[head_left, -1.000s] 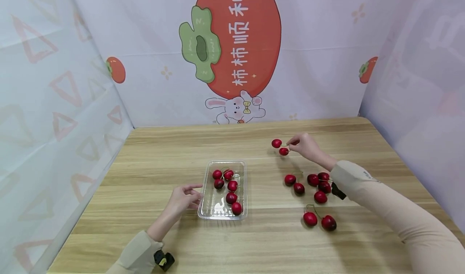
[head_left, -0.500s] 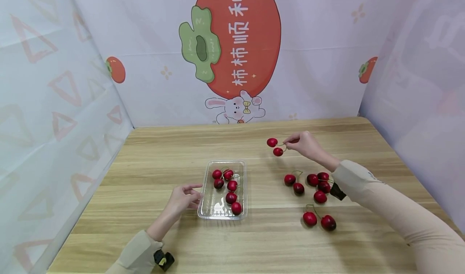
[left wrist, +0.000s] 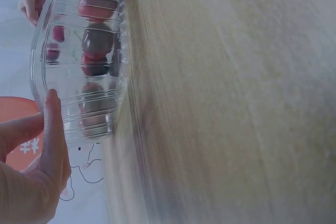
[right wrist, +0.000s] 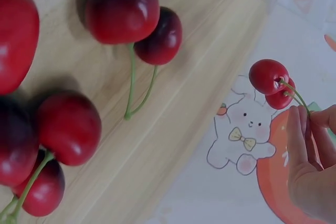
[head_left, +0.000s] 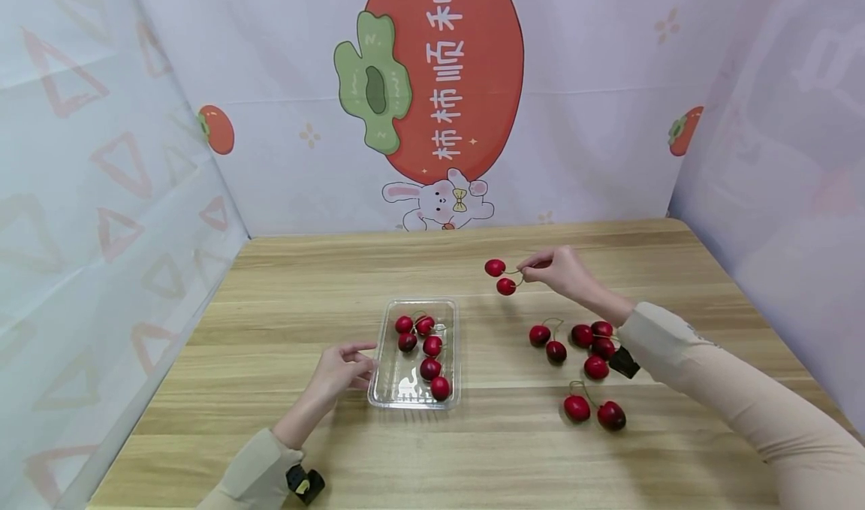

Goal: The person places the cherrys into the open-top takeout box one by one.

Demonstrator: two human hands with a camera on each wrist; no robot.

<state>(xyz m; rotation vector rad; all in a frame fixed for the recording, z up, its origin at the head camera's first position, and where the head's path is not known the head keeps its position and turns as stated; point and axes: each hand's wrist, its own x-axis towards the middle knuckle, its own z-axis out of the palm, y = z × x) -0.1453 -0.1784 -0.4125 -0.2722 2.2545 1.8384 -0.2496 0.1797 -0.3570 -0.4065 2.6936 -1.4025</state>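
Note:
My right hand [head_left: 561, 271] pinches the joined green stems of a pair of cherries [head_left: 495, 268] between thumb and fingertips. In the right wrist view the two cherries [right wrist: 269, 76] hang clear of the table, beyond the fingertips. A clear plastic box [head_left: 388, 397] holds several red cherries [head_left: 430, 369], mostly along its right side and far end. My left hand [head_left: 340, 369] is at the box's left side, fingers extended. Seen from the left wrist, a straight finger [left wrist: 53, 137] has its tip right at the rim of the clear box [left wrist: 38, 72].
Right of the box lie a stemmed cherry pair [head_left: 556, 351], a cluster of several cherries [head_left: 596, 366] near the right forearm, and another pair [head_left: 611, 415] closer to the front. All rest on the wooden table [head_left: 432, 465]. A printed cloth [head_left: 595, 157] hangs behind.
My right hand has moved left with the dangling cherry pair, towards the box. The left hand and the box have stayed in place.

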